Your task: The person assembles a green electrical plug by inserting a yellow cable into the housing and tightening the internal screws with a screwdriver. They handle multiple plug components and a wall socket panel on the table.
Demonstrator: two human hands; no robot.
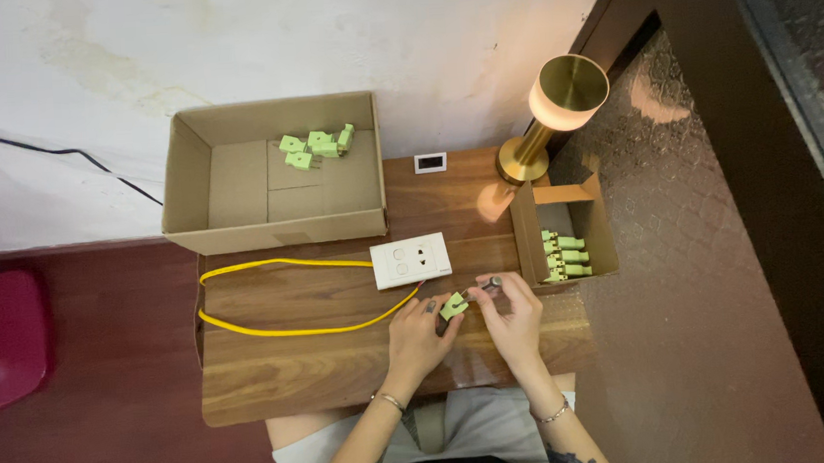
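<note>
— So, from the head view, what are the hands working on?

— Both are meeting over the front edge of the tabletop [296,362]. The left hand [421,331] is pinching a small green plug [453,305] between its fingertips, holding it just above the wood. The right hand [512,316] is closing its grip around a thin metal tool [490,283], whose tip is pointing toward the plug.

— How is that plug going to handle?

— I'm judging it light and stiff, moulded plastic most likely, smooth enough to be slipping if pinched loosely. Its flat sides are looking like the best place to hold; any metal prongs I'm not making out clearly.

— And the grips themselves?

— Neither is spread. The left fingers are pressing together on the plug's body. The right fingers are curling tight on the tool, though how much of its handle they're covering I cannot tell.

— What else is lying around?

— A white socket [411,260] is sitting just beyond the hands, with a yellow cable [275,332] looping from it across the wood. More green plugs are lying in the big box [190,178] at the back and standing in rows in the small box [527,243] just beside the right hand. A brass lamp [557,108] is glowing behind that.
</note>
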